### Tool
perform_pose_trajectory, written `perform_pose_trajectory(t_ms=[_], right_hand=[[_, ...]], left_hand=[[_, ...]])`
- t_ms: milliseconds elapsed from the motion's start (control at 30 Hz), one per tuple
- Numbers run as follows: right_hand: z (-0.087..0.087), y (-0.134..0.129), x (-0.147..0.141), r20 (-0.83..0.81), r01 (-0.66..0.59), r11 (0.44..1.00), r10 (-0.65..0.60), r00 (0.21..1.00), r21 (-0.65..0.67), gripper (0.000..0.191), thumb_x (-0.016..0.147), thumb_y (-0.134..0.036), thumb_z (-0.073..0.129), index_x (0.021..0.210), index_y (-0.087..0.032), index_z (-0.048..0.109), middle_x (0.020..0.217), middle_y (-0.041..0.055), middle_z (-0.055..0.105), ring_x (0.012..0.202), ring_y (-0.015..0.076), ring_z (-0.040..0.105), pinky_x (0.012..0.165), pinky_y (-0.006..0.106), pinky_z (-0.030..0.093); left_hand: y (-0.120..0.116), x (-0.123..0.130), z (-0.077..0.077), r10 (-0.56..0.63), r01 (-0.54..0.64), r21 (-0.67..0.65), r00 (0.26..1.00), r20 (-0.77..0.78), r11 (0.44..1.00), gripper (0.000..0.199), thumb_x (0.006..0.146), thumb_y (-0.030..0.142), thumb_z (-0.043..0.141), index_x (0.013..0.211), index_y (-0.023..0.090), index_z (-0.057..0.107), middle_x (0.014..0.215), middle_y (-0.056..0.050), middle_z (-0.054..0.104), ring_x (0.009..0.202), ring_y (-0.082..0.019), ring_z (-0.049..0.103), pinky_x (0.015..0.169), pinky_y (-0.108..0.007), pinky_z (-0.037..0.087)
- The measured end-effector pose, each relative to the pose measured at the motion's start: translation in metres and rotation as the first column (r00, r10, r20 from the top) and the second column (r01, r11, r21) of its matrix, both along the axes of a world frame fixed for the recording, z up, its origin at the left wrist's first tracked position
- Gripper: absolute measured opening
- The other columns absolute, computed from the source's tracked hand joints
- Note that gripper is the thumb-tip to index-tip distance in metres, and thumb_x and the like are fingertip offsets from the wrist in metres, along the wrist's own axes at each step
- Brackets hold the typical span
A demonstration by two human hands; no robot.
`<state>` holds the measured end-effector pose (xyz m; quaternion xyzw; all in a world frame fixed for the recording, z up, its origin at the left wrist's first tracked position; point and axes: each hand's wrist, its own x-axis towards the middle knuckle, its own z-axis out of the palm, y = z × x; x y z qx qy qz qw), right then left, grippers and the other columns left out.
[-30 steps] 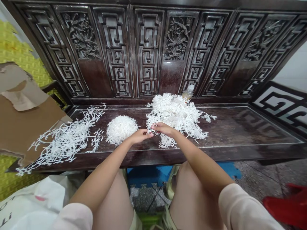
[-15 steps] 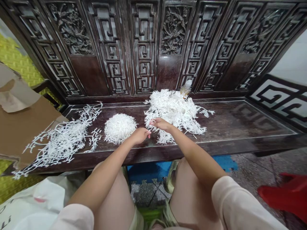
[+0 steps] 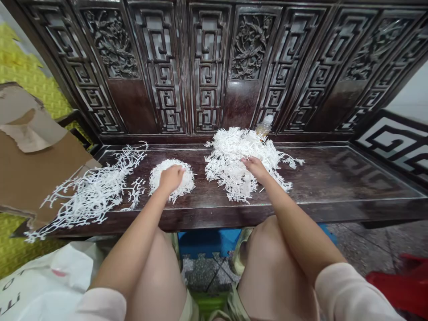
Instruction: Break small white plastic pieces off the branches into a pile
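A large heap of white branched plastic pieces (image 3: 230,151) lies on the dark wooden bench. My right hand (image 3: 256,168) is over its right-hand part, fingertips pinched together at the white pieces; what exactly sits between them is too small to tell. A smaller round pile of short white plastic bits (image 3: 187,183) is to the left. My left hand (image 3: 172,178) rests over this pile with its fingers curled in, and any held piece is hidden. Farther left lies a tangle of bare, thin white plastic branches (image 3: 96,196), apart from both hands.
The bench seat (image 3: 321,178) has a carved dark backrest (image 3: 133,107) behind it. A small clear bottle (image 3: 265,125) stands behind the large heap. Torn cardboard (image 3: 36,165) is at the left, a white bag (image 3: 50,276) at lower left, and a red object (image 3: 401,283) at lower right.
My left hand has moved left, from between the piles onto the small pile. My right hand has moved right and a little up, over the large heap. The view has shifted slightly.
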<state>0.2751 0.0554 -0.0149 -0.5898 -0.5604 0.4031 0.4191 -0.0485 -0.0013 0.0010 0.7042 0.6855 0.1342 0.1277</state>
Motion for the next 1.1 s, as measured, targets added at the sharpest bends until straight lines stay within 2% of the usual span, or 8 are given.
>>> perform_pose_trajectory(t_ms=[133, 333, 467, 533, 633, 800, 933, 1100], right_hand=[[0.019, -0.010, -0.025, -0.248, -0.057, 0.997, 0.067, 0.966, 0.047, 0.029, 0.065, -0.042, 0.056, 0.080, -0.016, 0.058, 0.059, -0.0026, 0.034, 0.047, 0.0061, 0.027, 0.046, 0.024, 0.026], [0.054, -0.033, -0.040, -0.479, -0.075, 0.992, 0.113, 0.870, 0.098, 0.022, 0.064, -0.037, 0.060, 0.075, -0.019, 0.057, 0.057, -0.0040, 0.031, 0.046, 0.0055, 0.028, 0.044, 0.022, 0.029], [0.068, -0.047, -0.046, -0.581, -0.053, 0.985, 0.140, 0.802, 0.165, 0.017, 0.068, -0.035, 0.058, 0.077, -0.020, 0.058, 0.057, -0.0040, 0.031, 0.048, 0.0060, 0.032, 0.048, 0.021, 0.034], [0.073, -0.054, -0.052, -0.613, -0.054, 0.976, 0.175, 0.770, 0.211, 0.016, 0.070, -0.034, 0.056, 0.079, -0.021, 0.058, 0.057, -0.0036, 0.032, 0.051, 0.0065, 0.035, 0.051, 0.021, 0.037], [0.081, -0.064, -0.063, -0.638, -0.082, 0.962, 0.236, 0.733, 0.262, 0.017, 0.073, -0.033, 0.052, 0.084, -0.021, 0.057, 0.058, -0.0033, 0.032, 0.054, 0.0075, 0.037, 0.057, 0.022, 0.039], [0.087, -0.074, -0.079, -0.661, -0.165, 0.957, 0.285, 0.694, 0.239, 0.021, 0.077, -0.037, 0.043, 0.087, -0.022, 0.055, 0.059, -0.0025, 0.033, 0.054, 0.0096, 0.038, 0.060, 0.026, 0.040], [0.081, -0.071, -0.082, -0.696, -0.160, 0.963, 0.267, 0.667, 0.215, 0.023, 0.078, -0.037, 0.043, 0.090, -0.022, 0.054, 0.061, -0.0016, 0.037, 0.057, 0.0098, 0.040, 0.063, 0.027, 0.041], [0.070, -0.060, -0.079, -0.651, -0.131, 0.978, 0.206, 0.730, 0.162, 0.030, 0.073, -0.039, 0.050, 0.098, -0.022, 0.052, 0.072, 0.0000, 0.047, 0.065, 0.0107, 0.048, 0.068, 0.028, 0.043]], left_hand=[[0.018, -0.026, -0.018, 0.250, -0.255, -0.039, 0.962, -0.110, 0.966, 0.043, 0.081, 0.039, 0.030, 0.114, 0.018, 0.047, 0.112, -0.012, 0.053, 0.100, -0.026, 0.049, 0.080, -0.035, 0.036], [0.016, -0.014, -0.028, 0.283, -0.294, -0.123, 0.954, -0.097, 0.948, 0.054, 0.082, 0.045, 0.019, 0.125, 0.018, 0.037, 0.118, -0.015, 0.049, 0.105, -0.030, 0.046, 0.083, -0.042, 0.035], [0.014, -0.005, -0.023, 0.373, -0.376, -0.010, 0.921, -0.112, 0.927, 0.057, 0.080, 0.041, 0.029, 0.131, 0.014, 0.027, 0.117, -0.019, 0.047, 0.104, -0.033, 0.046, 0.081, -0.045, 0.035], [0.013, 0.000, -0.017, 0.325, -0.324, 0.025, 0.944, -0.067, 0.946, 0.056, 0.078, 0.038, 0.035, 0.129, 0.014, 0.031, 0.115, -0.018, 0.048, 0.102, -0.032, 0.047, 0.081, -0.044, 0.035], [0.003, 0.019, -0.009, 0.038, -0.034, -0.025, 0.988, 0.148, 0.999, 0.056, 0.073, 0.036, 0.046, 0.125, 0.018, 0.037, 0.106, -0.012, 0.053, 0.090, -0.025, 0.053, 0.077, -0.037, 0.039], [-0.028, 0.068, -0.003, -0.351, 0.427, -0.029, 0.778, 0.521, 0.904, 0.077, 0.057, 0.028, 0.064, 0.128, 0.017, 0.033, 0.103, -0.009, 0.053, 0.086, -0.019, 0.052, 0.075, -0.029, 0.041], [-0.045, 0.095, -0.001, -0.370, 0.437, 0.062, 0.670, 0.644, 0.898, 0.057, 0.063, 0.035, 0.060, 0.115, 0.017, 0.047, 0.100, -0.007, 0.057, 0.089, -0.019, 0.051, 0.081, -0.030, 0.039], [-0.037, 0.091, 0.002, -0.156, 0.278, -0.025, 0.610, 0.777, 0.960, 0.041, 0.075, 0.050, 0.040, 0.089, 0.017, 0.060, 0.088, -0.005, 0.063, 0.089, -0.021, 0.053, 0.081, -0.031, 0.037]])
